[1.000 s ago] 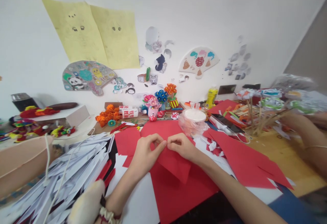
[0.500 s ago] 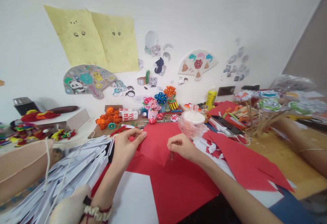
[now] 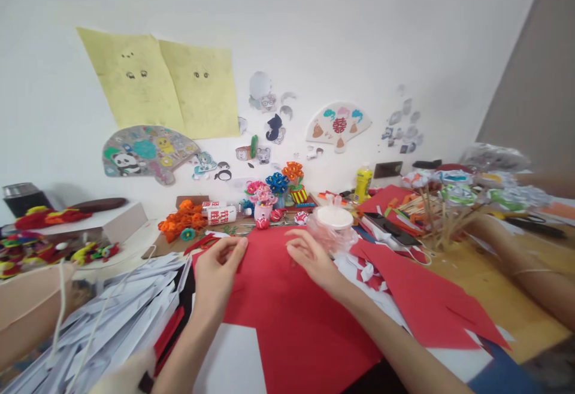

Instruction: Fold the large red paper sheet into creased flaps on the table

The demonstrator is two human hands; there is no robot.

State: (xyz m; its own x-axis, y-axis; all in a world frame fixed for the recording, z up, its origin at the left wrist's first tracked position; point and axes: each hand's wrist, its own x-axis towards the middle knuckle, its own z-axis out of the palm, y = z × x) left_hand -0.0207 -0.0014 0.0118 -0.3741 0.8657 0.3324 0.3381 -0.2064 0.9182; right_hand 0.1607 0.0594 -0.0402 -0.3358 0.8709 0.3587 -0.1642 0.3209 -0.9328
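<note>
Straight ahead, a sheet of red paper [image 3: 269, 247] is pinched at its left side between the thumb and fingers of my left hand [image 3: 220, 265]. Red on red makes its outline hard to follow. My right hand [image 3: 317, 265] hovers at the right side of this sheet, fingers loosely bent and apart, with nothing visible in them. Below both hands lies a larger red sheet [image 3: 309, 337], which partly covers a white sheet [image 3: 231, 361].
Folded white paper strips [image 3: 130, 298] pile up at left. A plastic-wrapped white-lidded tub [image 3: 335, 220] stands beyond my right hand. More red paper [image 3: 417, 298] lies at right, near another person's arm [image 3: 516, 256]. Small craft flowers [image 3: 276, 184] line the wall.
My right hand has lifted away a little and its fingers have opened from a pinch. The red paper's lower corner no longer stands out between my hands. The view has shifted slightly.
</note>
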